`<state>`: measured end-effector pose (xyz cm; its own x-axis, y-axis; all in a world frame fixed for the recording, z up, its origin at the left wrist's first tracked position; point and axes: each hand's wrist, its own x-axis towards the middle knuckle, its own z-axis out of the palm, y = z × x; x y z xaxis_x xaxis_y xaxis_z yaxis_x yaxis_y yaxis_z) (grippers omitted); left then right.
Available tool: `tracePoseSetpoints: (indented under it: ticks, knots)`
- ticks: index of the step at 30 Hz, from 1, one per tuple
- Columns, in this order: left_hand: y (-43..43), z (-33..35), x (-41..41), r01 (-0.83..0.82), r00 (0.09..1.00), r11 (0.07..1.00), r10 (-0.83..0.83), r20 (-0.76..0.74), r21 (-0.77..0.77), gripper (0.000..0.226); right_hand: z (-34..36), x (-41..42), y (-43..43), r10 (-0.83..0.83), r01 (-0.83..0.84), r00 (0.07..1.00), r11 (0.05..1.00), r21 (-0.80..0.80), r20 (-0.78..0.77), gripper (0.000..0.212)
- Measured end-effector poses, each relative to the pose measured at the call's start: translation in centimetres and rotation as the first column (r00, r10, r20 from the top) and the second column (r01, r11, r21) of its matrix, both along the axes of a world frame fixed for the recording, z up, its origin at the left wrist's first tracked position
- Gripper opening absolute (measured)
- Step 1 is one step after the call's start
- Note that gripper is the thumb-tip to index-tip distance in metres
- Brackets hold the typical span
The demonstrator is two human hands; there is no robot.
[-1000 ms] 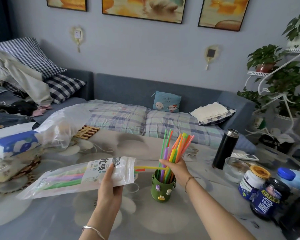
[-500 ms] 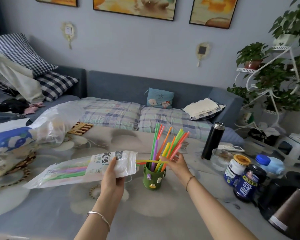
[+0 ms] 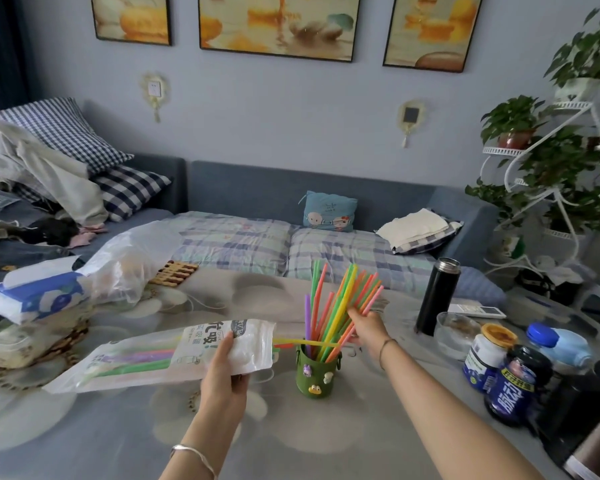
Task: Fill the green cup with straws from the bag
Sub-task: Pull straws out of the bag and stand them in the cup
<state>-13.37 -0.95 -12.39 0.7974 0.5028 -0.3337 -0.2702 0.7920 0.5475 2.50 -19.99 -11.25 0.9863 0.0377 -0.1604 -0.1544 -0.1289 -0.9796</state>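
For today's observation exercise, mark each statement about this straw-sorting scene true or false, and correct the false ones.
1. The green cup stands upright on the table. True.
2. The left hand holds the straw bag. True.
3. The right hand rests flat on the table. False: it is raised at the straws standing in the cup.
4. The bag is empty. False: coloured straws show inside it.
5. The black flask lies on its side. False: it stands upright.

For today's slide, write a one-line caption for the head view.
Left hand holds the straw bag while right hand steadies straws in the green cup.
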Motion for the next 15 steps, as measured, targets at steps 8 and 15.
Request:
tracePoseSetpoints:
  ticks: [8,15]
  knots:
    - [-0.6,-0.7,0.4,0.036,0.999,0.999,-0.036,-0.014,-0.001,0.035,0.0,-1.9,-0.9,0.086,-0.089,0.996,0.989,0.118,0.026,0.015]
    - [-1.6,0.6,-0.1,0.043,0.999,0.999,-0.042,-0.024,0.023,0.032,-1.1,-8.1,-0.5,-0.334,0.352,0.936,0.862,0.364,-0.114,0.016]
